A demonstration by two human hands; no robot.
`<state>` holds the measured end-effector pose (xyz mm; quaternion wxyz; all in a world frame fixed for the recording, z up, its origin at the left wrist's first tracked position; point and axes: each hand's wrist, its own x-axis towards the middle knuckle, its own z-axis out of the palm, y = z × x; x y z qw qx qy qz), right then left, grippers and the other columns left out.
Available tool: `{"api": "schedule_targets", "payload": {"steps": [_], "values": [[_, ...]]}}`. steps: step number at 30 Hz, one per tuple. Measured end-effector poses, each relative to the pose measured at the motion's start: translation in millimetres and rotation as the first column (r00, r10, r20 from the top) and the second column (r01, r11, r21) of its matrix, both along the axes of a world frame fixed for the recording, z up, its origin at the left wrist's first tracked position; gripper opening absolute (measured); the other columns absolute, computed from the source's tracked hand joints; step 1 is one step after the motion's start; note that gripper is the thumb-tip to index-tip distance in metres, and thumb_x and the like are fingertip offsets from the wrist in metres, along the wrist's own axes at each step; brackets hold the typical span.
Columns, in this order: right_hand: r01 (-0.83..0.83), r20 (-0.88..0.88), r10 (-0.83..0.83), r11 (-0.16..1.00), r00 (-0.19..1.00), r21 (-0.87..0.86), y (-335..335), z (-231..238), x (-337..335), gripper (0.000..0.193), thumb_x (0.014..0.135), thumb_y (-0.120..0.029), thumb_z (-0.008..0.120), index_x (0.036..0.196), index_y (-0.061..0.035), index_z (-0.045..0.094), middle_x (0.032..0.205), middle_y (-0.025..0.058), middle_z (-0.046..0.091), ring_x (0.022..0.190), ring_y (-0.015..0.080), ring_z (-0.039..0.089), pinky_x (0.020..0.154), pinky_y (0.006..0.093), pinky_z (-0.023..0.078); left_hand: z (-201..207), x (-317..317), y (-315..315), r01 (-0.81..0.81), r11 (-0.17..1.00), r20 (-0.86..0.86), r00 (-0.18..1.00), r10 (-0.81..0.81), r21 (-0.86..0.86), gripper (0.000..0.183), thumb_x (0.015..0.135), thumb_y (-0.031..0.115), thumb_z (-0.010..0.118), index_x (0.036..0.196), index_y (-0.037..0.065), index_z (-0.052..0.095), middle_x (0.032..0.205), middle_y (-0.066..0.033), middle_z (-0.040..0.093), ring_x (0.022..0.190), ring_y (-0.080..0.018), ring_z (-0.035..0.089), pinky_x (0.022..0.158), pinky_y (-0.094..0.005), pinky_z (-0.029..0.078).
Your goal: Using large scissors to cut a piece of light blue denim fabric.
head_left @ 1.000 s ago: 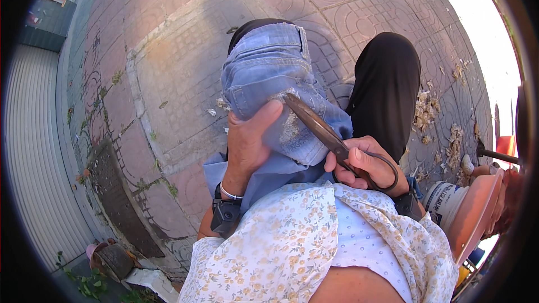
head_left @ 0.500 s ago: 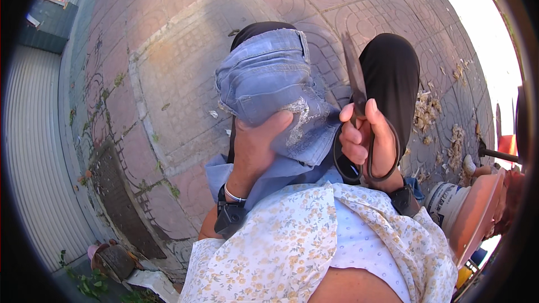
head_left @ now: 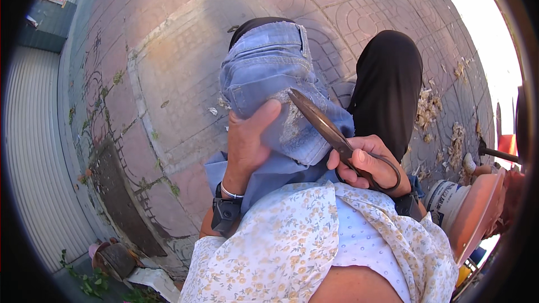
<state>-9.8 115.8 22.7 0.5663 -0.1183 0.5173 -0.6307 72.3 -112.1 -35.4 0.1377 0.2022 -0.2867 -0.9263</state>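
Light-blue jeans lie bunched over my left knee and lap, with a frayed white worn patch beside the pocket. My left hand grips the denim at its left edge, thumb on top; the other fingers are hidden beneath the cloth. In my right hand is a pair of dark metal scissors, fingers in the handle loops. The blades look closed together and point up and left, their tip over the frayed patch. Whether the tip touches the denim I cannot tell.
Brick paving surrounds my knees. Fluffy tan scraps lie on the ground to the right. A white bucket stands by my right hip, with an orange-brown basin against it. A ribbed pale shutter runs along the left.
My right hand has turned the scissors from upright over the right knee to a leftward slant over the denim. My left hand has shifted slightly left and down along the cloth.
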Motion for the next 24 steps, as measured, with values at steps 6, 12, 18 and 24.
{"api": "schedule_targets", "payload": {"steps": [6, 12, 18, 24], "values": [[-0.043, 0.025, 0.042, 0.998, 0.999, 0.039, 1.9, 0.6, 0.8, 0.043, 0.103, -0.040, 0.054, 0.106, 0.0010, 0.065, 0.066, -0.0032, 0.051, 0.052, -0.0001, 0.040, 0.048, 0.0182, 0.028, -2.4, 0.1, 0.3, -0.013, 1.000, 0.018, 1.000, 0.013, 0.000, 0.034, 0.087, 0.000, 0.070, 0.121, 0.004, 0.066, 0.113, -0.0080, 0.070, 0.100, -0.0191, 0.068, 0.089, -0.0346, 0.055], [-0.040, 0.024, 0.040, 0.999, 0.999, 0.004, 0.8, 0.6, 1.4, 0.042, 0.103, -0.039, 0.054, 0.105, 0.0010, 0.065, 0.067, -0.0029, 0.052, 0.052, 0.0001, 0.041, 0.048, 0.0180, 0.029, -2.0, 0.3, 0.8, -0.007, 1.000, 0.023, 1.000, 0.007, 0.001, 0.033, 0.086, 0.000, 0.070, 0.119, 0.004, 0.067, 0.111, -0.0072, 0.071, 0.098, -0.0188, 0.069, 0.088, -0.0342, 0.055], [-0.051, 0.029, 0.050, 0.999, 0.998, 0.018, -0.8, 2.6, -0.1, 0.043, 0.103, -0.041, 0.053, 0.105, 0.0009, 0.065, 0.067, -0.0028, 0.052, 0.052, 0.0003, 0.041, 0.048, 0.0182, 0.029, 0.1, 0.8, 1.9, -0.016, 1.000, 0.027, 0.999, 0.017, -0.018, 0.034, 0.086, 0.000, 0.071, 0.119, 0.003, 0.066, 0.112, -0.0083, 0.070, 0.100, -0.0194, 0.069, 0.089, -0.0349, 0.055], [-0.066, 0.066, 0.063, 0.997, 0.996, 0.037, -0.4, 2.0, -2.3, 0.045, 0.103, -0.042, 0.053, 0.104, 0.0006, 0.066, 0.067, -0.0022, 0.052, 0.052, 0.0008, 0.040, 0.047, 0.0181, 0.028, 0.6, 0.2, 3.5, -0.021, 0.999, 0.023, 0.999, 0.022, -0.044, 0.035, 0.085, 0.000, 0.071, 0.120, 0.002, 0.066, 0.113, -0.0084, 0.070, 0.100, -0.0197, 0.068, 0.089, -0.0344, 0.055]]}}
